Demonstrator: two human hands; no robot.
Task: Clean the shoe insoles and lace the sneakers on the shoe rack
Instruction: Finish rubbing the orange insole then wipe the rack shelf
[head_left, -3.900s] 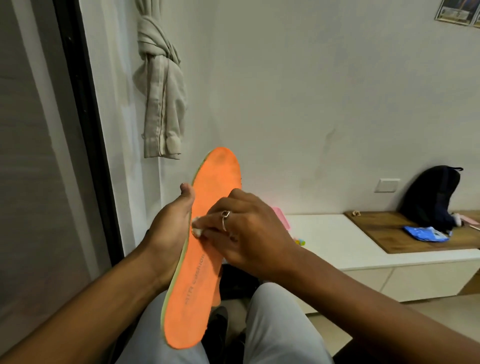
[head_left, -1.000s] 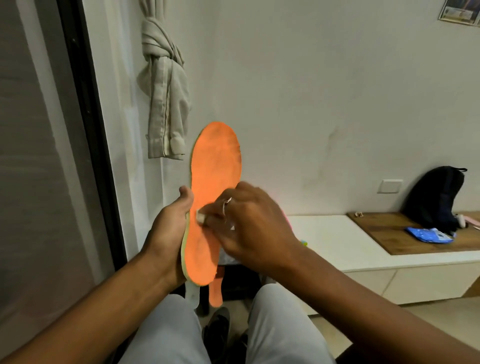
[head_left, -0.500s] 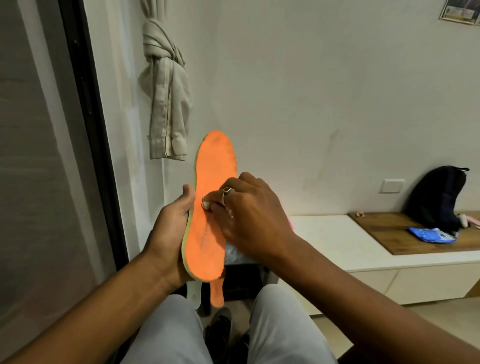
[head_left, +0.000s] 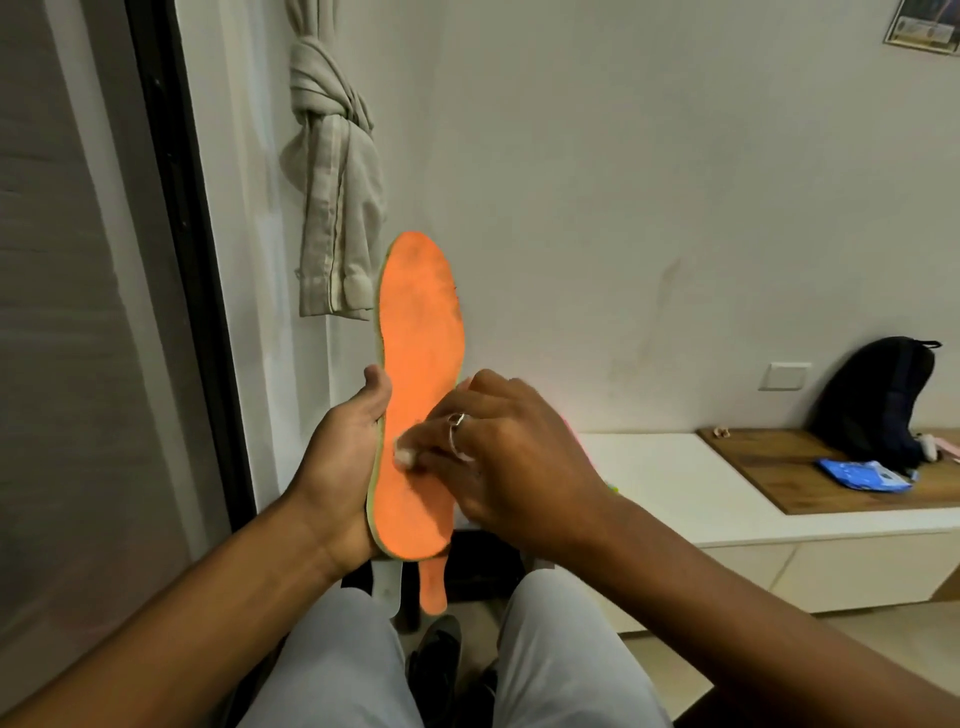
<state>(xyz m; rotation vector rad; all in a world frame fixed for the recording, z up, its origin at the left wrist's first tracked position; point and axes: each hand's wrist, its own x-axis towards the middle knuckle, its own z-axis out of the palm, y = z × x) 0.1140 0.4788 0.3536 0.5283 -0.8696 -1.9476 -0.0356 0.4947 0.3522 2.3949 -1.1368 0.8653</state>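
Wiping orange insole (head_left: 421, 364): left hand (head_left: 340, 467) gripped its edge, right hand (head_left: 501, 457) pinched small white pad (head_left: 404, 456), possibly wipe. Cleaning unfinished, lacing pending.

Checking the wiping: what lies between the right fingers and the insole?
A small white wad, pinched by the right hand, lies against the insole; cloth or tissue, I cannot tell. The head view shows it.

This is a lived-in room of a home. A knotted beige curtain (head_left: 337, 208) hangs by a dark door frame (head_left: 176, 234) at the left. At the right, a low white cabinet (head_left: 675, 483) along the plain wall bears a black backpack (head_left: 872, 395) on a wooden top (head_left: 779, 467), under a wall switch (head_left: 784, 375) and a framed picture (head_left: 922, 26).
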